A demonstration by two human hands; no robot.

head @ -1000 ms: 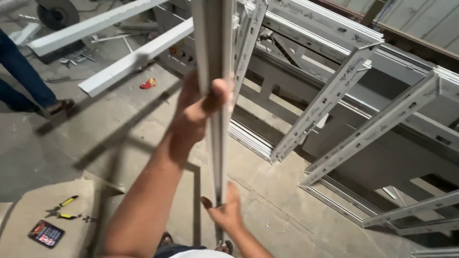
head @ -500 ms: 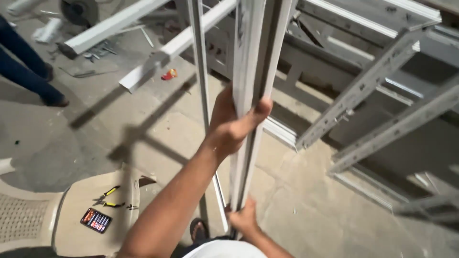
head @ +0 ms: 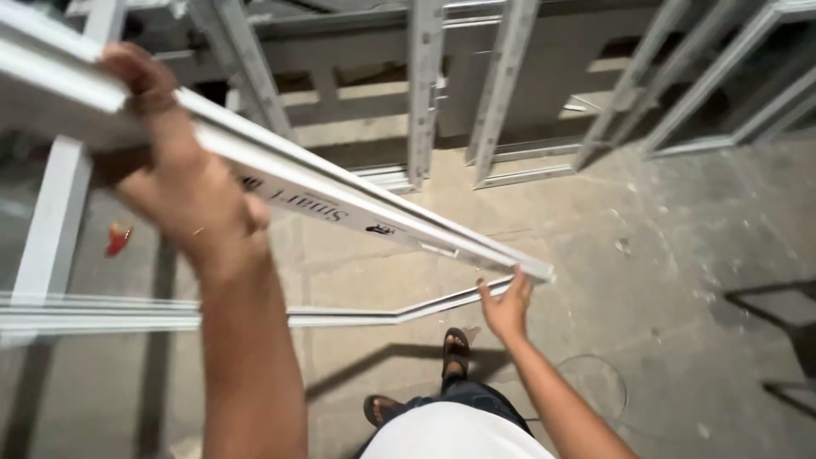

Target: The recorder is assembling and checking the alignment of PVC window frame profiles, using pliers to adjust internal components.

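Your left hand (head: 174, 183) grips the white bar (head: 340, 204); its long axis slants toward your open right hand (head: 507, 308), bare floor (head: 680, 255) beyond its end.

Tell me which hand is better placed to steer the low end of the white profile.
Right. The right hand is open just beneath the white profile's lower end; the left hand is clamped around its upper part, far from that end.

You have swung the white frame bar (head: 340, 200) from upright to a slant across your view. Your left hand (head: 174, 183) now grips it high up, while your right hand (head: 507, 308) has opened just under its lower end.
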